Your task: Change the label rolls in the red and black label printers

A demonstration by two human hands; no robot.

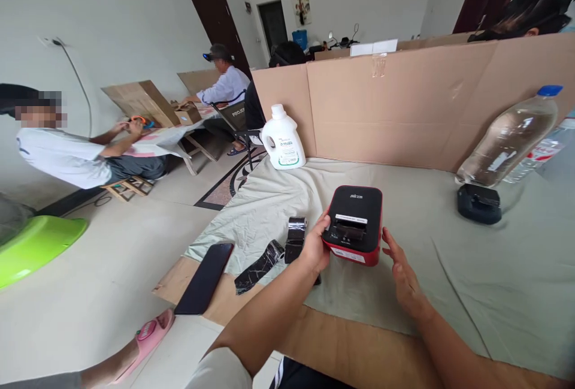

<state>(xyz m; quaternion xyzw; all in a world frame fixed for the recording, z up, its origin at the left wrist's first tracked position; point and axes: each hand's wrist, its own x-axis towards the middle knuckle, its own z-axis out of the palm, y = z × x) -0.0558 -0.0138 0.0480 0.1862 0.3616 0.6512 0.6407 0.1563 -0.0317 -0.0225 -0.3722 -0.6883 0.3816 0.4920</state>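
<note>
left fingers point(324, 225) on red-black printer point(354, 221), top logo unreadable

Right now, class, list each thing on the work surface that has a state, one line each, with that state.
Label printer: upright on the cloth, lid shut.
Left hand: open, touching the printer's left side.
Right hand: open, just off the printer's right side.
Phone: flat, screen dark.
Black roll: partly unwound, strip trailing left.
White jug: upright, capped.
Clear bottle: capped, leaning against the cardboard wall.
</note>
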